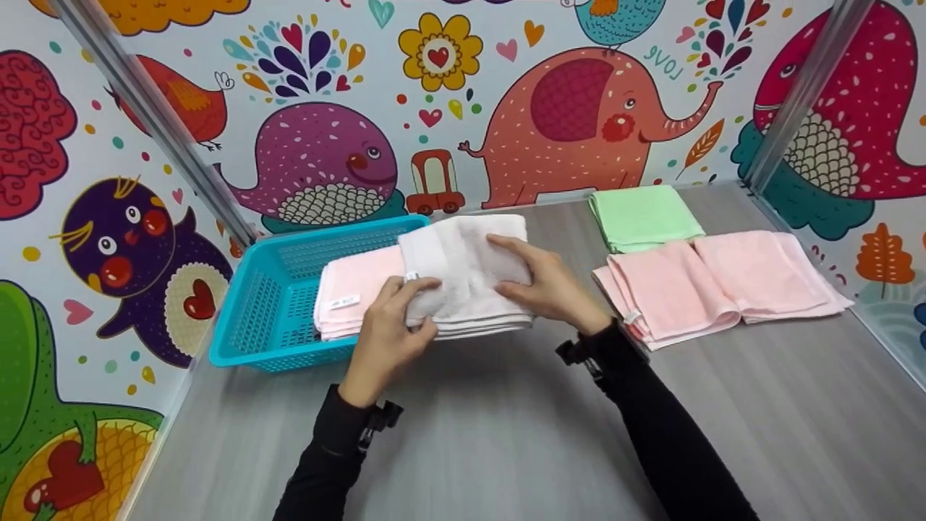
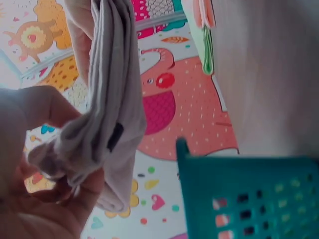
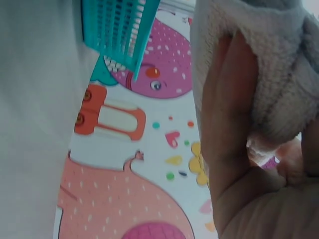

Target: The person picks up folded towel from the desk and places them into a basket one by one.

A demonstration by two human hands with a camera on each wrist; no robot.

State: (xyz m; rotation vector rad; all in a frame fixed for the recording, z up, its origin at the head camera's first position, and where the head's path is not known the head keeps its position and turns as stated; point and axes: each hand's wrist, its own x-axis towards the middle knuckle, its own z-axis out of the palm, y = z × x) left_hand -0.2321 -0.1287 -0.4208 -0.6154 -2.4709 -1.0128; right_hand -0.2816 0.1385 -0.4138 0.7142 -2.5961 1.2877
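A folded white towel point(image 1: 463, 268) is held up between both hands, over the right end of the teal basket point(image 1: 282, 354). At its left edge my left hand point(image 1: 391, 333) pinches it between thumb and fingers, close to a small tag. My right hand point(image 1: 542, 282) grips the opposite side, thumb in front. In the left wrist view the stacked layers of the towel point(image 2: 112, 74) run upward from the fingers. The right wrist view has the fingers pressed into the terry cloth point(image 3: 284, 64). Inside the basket lies a folded pink towel point(image 1: 362, 282) with a white label, partly hidden by the white one.
On the grey table point(image 1: 492, 434), to the right, lie two folded pink towels point(image 1: 673, 289) side by side, touching or overlapping. Behind them sits a folded green towel point(image 1: 644, 217) near the back wall. Printed panels point(image 1: 463, 94) enclose the table at the back and sides.
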